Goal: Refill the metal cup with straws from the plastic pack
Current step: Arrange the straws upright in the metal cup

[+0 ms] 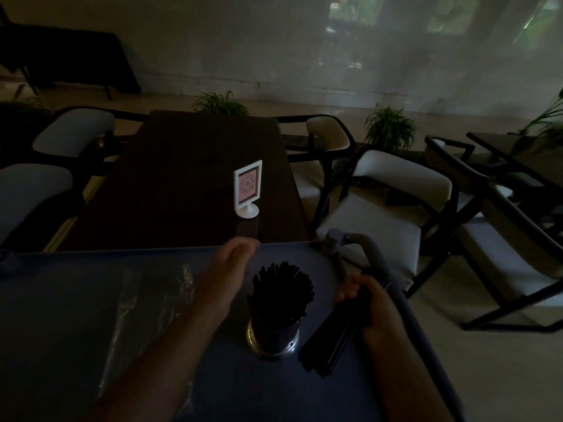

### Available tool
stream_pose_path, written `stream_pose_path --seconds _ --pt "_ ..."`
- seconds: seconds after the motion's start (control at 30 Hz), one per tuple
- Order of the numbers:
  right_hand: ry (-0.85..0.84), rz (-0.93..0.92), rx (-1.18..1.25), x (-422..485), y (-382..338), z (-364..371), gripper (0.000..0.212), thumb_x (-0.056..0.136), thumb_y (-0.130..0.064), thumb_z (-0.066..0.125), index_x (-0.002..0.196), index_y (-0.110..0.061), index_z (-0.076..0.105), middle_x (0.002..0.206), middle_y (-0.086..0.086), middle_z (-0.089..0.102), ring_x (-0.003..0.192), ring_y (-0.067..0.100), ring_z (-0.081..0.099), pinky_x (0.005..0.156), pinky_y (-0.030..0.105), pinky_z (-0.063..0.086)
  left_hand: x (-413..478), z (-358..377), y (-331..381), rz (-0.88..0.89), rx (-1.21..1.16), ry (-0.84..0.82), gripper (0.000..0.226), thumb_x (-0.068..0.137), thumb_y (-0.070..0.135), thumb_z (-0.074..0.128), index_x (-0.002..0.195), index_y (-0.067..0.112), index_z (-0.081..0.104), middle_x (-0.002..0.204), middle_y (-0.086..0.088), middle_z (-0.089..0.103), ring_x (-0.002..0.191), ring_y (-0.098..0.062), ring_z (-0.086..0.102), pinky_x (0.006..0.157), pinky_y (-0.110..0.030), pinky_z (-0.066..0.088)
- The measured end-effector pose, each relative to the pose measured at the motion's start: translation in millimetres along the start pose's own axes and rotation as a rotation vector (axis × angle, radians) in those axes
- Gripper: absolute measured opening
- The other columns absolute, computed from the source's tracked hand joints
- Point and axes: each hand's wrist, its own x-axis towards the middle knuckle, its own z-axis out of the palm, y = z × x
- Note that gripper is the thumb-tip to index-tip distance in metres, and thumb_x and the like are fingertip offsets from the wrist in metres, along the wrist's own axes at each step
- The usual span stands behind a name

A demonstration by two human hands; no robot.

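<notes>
Metal cup [272, 336] stands upright at lower centre of the frame, on the blue cart top [76, 315]; already packed with dark straws [281, 289] fanning out above its rim. Light is poor, detail limited

Right hand [373, 309], lower right of frame, is closed around a further bundle of straws [330, 342]. Bundle runs diagonally, lower end down near the cart surface just right of the cup base, upper end up through the fist. Judgement: held aslant and to the side so the ends can be squared before going in

Left hand [233, 257], just above and left of the cup, reaches toward the far edge of the cart. Fingers curl loosely at the tips; it seems to hold nothing, though whether it grips anything small I cannot tell. Judgement: likely placed to steady or part the standing straws

Plastic pack [152, 303] lies flat and crumpled at centre left of frame, well apart from the cup; looks mostly emptied, contents not readable

Edges and room:
- Cart's right rim and grey handle [350, 248] run close by the right hand; little room on that side
- Far cart edge butts against a dark table [182, 178], which carries a white sign holder [247, 187] at frame centre
- Open cart surface left of the cup, between it and the pack
- Cup looks near full; the extra bundle may need force or splitting
</notes>
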Motion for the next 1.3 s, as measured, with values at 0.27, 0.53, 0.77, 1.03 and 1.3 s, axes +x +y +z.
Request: stream_pose_path --seconds 0.27,0.53,0.77,1.03,1.3 --pt "0.125 0.046 0.003 31.6 37.1 -10.6 0.034 0.094 -0.008 0.045 0.061 -0.014 0.041 0.044 -0.001 0.042 0.035 0.011 0.042 0.053 0.026 0.039 8.7 26.3 -45.3 -0.151 -0.064 -0.206 0.026 0.097 0.039 0.049 0.118 0.032 0.063 0.126 0.002 0.062 0.114 -0.014 0.059 0.095 -0.034 0.049" --pt "0.13 0.023 0.039 46.6 35.1 2.2 0.033 0.094 -0.01 0.045 0.062 -0.014 0.041 0.042 -0.001 0.043 0.033 0.011 0.043 0.056 0.027 0.037 10.5 21.7 -46.4 -0.127 -0.063 -0.19 0.019 0.096 0.041 0.051 0.101 0.034 0.068 0.111 0.001 0.071 0.104 -0.015 0.066 0.082 -0.028 0.052" --pt "0.158 0.032 0.055 53.6 32.4 0.9 0.032 0.094 -0.01 0.046 0.062 -0.013 0.042 0.04 -0.001 0.043 0.032 0.011 0.043 0.051 0.025 0.039 9.6 21.8 -50.8 -0.057 0.027 -0.149 0.022 0.097 0.039 0.05 0.099 0.029 0.069 0.106 -0.003 0.071 0.103 -0.019 0.066 0.098 -0.044 0.05" --pt "0.102 0.007 0.08 58.3 31.3 7.0 0.032 0.095 -0.011 0.045 0.063 -0.014 0.042 0.043 -0.003 0.041 0.037 0.011 0.041 0.054 0.024 0.037 4.4 23.7 -51.5 -0.017 0.016 -0.168 0.022 0.097 0.035 0.05 0.096 0.036 0.071 0.096 0.011 0.074 0.094 -0.002 0.067 0.077 -0.016 0.051" --pt "0.164 -0.261 -0.01 60.3 37.1 18.9 0.032 0.089 0.002 0.046 0.061 -0.012 0.04 0.055 0.005 0.037 0.049 0.016 0.036 0.052 0.03 0.035 4.6 25.6 -52.5 -0.055 -0.005 -0.153 0.028 0.097 0.035 0.05 0.083 0.049 0.07 0.085 0.022 0.071 0.083 0.01 0.065 0.068 -0.009 0.047"
